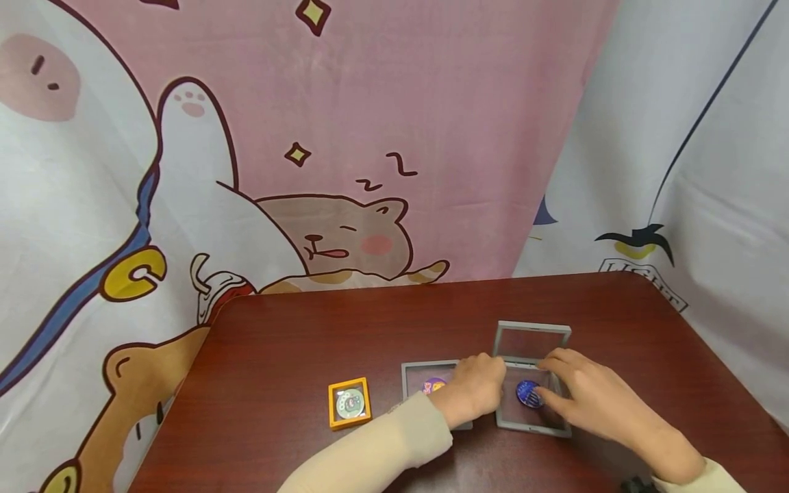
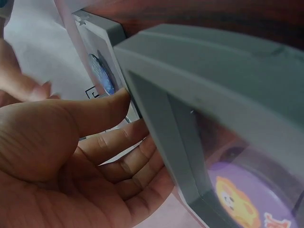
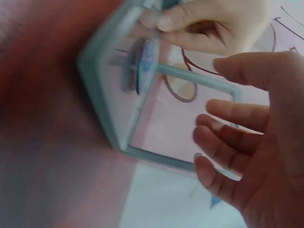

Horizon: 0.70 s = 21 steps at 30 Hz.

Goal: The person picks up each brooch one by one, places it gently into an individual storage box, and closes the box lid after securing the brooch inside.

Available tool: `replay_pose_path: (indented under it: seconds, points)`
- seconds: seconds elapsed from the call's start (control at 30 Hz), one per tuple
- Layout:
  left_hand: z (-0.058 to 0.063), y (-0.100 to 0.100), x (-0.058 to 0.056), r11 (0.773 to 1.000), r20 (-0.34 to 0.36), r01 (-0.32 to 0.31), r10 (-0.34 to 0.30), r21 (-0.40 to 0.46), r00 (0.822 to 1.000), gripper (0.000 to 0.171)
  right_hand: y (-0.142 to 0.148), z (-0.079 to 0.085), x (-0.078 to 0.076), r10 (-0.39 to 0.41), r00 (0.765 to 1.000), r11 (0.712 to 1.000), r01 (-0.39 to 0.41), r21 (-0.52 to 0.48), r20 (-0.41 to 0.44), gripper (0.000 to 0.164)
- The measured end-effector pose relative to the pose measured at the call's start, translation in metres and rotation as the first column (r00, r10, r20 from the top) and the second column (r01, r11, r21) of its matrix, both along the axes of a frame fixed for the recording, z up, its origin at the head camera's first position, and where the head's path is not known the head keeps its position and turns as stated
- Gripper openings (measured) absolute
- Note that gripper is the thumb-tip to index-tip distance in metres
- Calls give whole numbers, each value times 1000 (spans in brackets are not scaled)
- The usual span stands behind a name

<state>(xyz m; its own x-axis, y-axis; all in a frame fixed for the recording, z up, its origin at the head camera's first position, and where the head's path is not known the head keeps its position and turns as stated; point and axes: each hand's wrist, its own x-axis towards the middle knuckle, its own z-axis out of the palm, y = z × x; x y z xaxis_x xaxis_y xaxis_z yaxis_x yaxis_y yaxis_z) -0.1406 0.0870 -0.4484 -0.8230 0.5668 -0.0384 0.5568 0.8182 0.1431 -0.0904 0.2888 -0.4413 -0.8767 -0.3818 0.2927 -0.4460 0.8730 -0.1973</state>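
Observation:
A grey display case [image 1: 533, 433] lies with its lid [image 1: 533, 323] raised on the far side. Inside its lower half sits a round blue badge [image 1: 529, 394]. My left hand [image 1: 474, 387] pinches the left edge of this case between thumb and fingers, as both wrist views show. My right hand [image 1: 592, 394] hovers over the right side, fingers spread and loosely bent; in the right wrist view nothing is between them. Under my left forearm lies a second grey case [image 1: 425, 363], partly hidden, with a purple badge [image 2: 251, 194] bearing an orange cartoon figure.
To the left, a small orange-framed case [image 1: 331, 407] holds a round pale badge [image 1: 351, 403]. The brown table [image 1: 277, 342] ends at a printed cartoon cloth [image 1: 468, 137] behind it. A dark object [image 1: 637, 485] shows by the right wrist.

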Motion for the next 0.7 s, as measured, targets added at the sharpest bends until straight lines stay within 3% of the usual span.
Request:
replay_pose_path:
  seconds: [0.17, 0.27, 0.37, 0.7]
  points:
    - [-1, 0, 0, 1000, 15, -5, 5, 2, 1000, 12, 7, 18, -3, 1, 991, 998, -9, -57, -136, 42]
    - [-1, 0, 0, 1000, 26, -8, 8, 5, 1000, 12, 13, 24, -7, 12, 969, 996, -34, -87, -245, 45]
    - [-1, 0, 0, 1000, 28, -10, 10, 7, 1000, 16, 19, 26, -13, 2, 954, 994, -34, -101, -300, 51]
    - [-1, 0, 0, 1000, 3, -9, 9, 9, 1000, 22, 29, 20, -20, -69, 980, 993, 49, -107, -189, 71]
